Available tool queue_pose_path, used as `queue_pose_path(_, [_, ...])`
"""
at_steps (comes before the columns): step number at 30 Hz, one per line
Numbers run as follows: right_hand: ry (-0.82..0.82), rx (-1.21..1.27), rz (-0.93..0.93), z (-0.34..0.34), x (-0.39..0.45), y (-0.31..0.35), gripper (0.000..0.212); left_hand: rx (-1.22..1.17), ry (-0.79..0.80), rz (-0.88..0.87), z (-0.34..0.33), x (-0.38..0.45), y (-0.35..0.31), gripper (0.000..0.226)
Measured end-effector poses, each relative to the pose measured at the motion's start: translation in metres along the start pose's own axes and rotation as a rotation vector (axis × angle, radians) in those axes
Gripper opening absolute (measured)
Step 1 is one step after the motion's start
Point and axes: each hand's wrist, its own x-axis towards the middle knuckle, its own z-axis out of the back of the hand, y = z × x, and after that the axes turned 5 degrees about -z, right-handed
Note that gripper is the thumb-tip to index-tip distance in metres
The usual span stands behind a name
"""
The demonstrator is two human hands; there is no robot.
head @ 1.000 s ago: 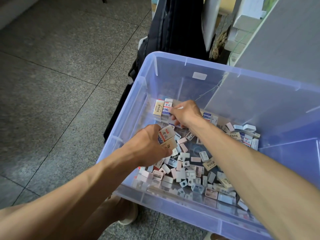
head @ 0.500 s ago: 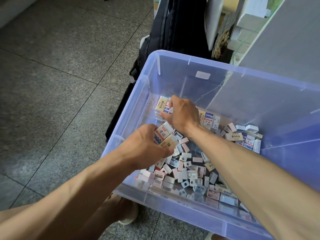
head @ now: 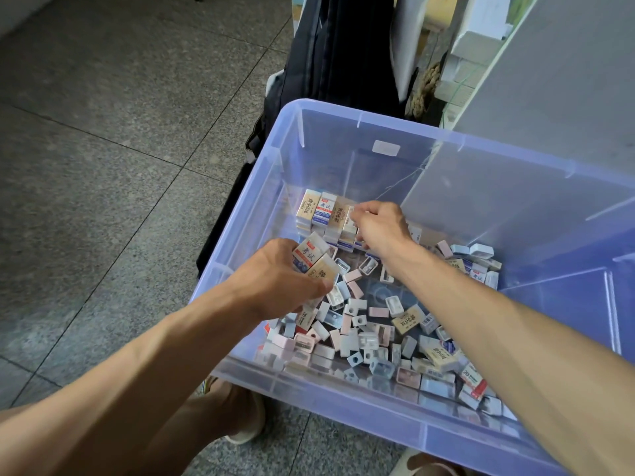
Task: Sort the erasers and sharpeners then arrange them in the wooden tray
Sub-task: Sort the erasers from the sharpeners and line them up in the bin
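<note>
In blue bin (head: 261,187) | L hand (head: 278,280) clutching 2 paper-sleeved erasers (head: 314,261); R hand (head: 381,228) pinching stacked row (head: 326,209)

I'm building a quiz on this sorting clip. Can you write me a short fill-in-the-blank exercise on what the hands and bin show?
1. The left hand holds two boxed ____.
2. The right hand reaches the neat row of erasers at the bin's ____ wall.
3. Loose sharpeners lie in a clear ____ bin.

Missing words: erasers; far; plastic

Right hand (head: 379,228) has shifted onto the eraser row (head: 326,209).
</note>
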Motion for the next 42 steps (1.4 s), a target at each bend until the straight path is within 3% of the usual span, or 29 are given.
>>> queue_pose_path(6, [-0.011,0.101,-0.061,-0.005,0.000,0.003,0.019,-0.010,0.008,-0.005,0.000,0.002,0.001,0.020])
queue_pose_path(11, [-0.136,0.169,-0.031,-0.012,0.006,-0.001,0.020,0.001,0.015,-0.014,0.000,0.003,0.002,0.019])
queue_pose_path(13, [-0.185,0.103,0.002,-0.016,0.007,0.000,0.023,0.002,0.013,-0.016,0.000,0.004,0.003,0.020])
queue_pose_path(17, [-0.289,-0.125,0.169,-0.018,0.005,-0.002,0.008,0.001,0.008,-0.019,0.000,0.005,0.004,0.020])
queue_pose_path(22, [-0.333,-0.285,0.345,-0.014,0.003,-0.013,0.015,0.019,0.012,-0.020,0.000,0.004,0.003,0.021])
queue_pose_path(26, [-0.304,-0.373,0.394,-0.013,0.002,-0.015,0.017,0.006,0.007,-0.024,-0.001,0.004,0.003,0.019])
queue_pose_path(29, [-0.189,-0.370,0.426,-0.010,0.000,-0.015,0.010,0.005,0.004,-0.027,0.000,0.004,0.003,0.019])
queue_pose_path(32, [-0.056,-0.492,0.497,-0.005,-0.002,-0.018,0.028,-0.007,0.007,-0.023,-0.001,0.004,0.003,0.020])
queue_pose_path(38, [-0.165,-0.574,0.531,-0.009,0.007,-0.011,0.041,-0.046,0.011,-0.017,-0.001,0.006,0.003,0.018])
queue_pose_path(42, [-0.121,-0.589,0.544,-0.005,0.004,-0.009,0.039,-0.091,0.022,-0.001,-0.002,0.007,0.003,0.019])
